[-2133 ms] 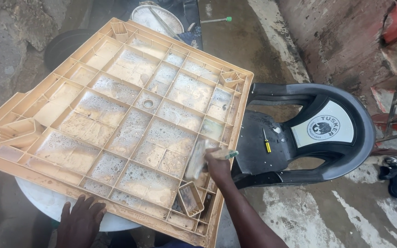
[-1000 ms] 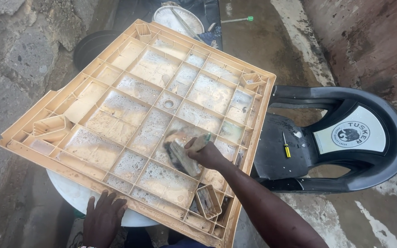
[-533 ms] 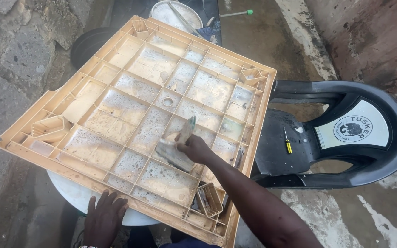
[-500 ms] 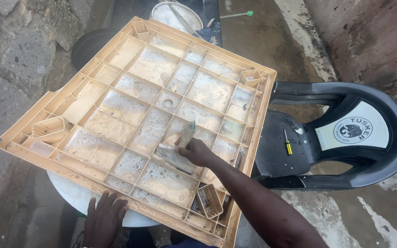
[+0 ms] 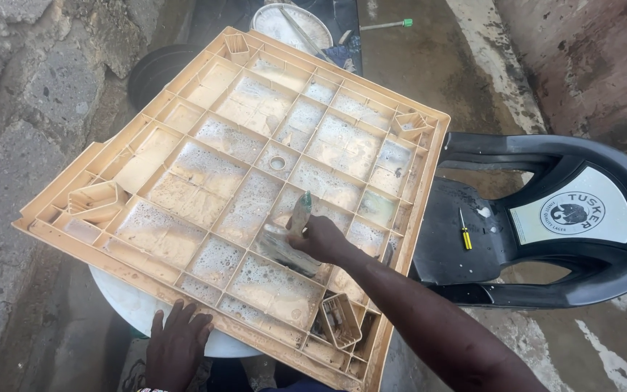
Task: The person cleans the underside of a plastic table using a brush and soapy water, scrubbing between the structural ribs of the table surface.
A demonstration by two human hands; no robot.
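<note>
One large tan plastic panel (image 5: 205, 174), ribbed into square compartments and turned underside up, fills the middle of the frame. It is tilted, its long edges running from the lower left toward the upper right, one corner pointing to the top of the frame and another to the lower right. Soapy foam lies in most of its compartments. It rests on a round white basin (image 5: 128, 308), of which only a curved rim shows at the lower left.

Right of the panel stands a black plastic chair (image 5: 546, 261), its seat wet and its back bearing a round emblem. A small yellow-handled screwdriver (image 5: 464, 231) lies on the seat. The ground is damp concrete, with rough stone blocks up the left side and a reddish wall at the upper right. At the top edge sits a round white lid (image 5: 292, 25) beside a dark tub (image 5: 157, 69).

The right hand (image 5: 321, 239) comes in from the lower right, its grip closed around a scrubbing brush (image 5: 284, 243) pressed onto the panel's middle compartments. The brush's long axis runs upper left to lower right, and a green-tipped handle points up toward the top of the frame. The left hand (image 5: 177, 347) lies flat with spread fingers against the panel's lower edge, holding nothing.
</note>
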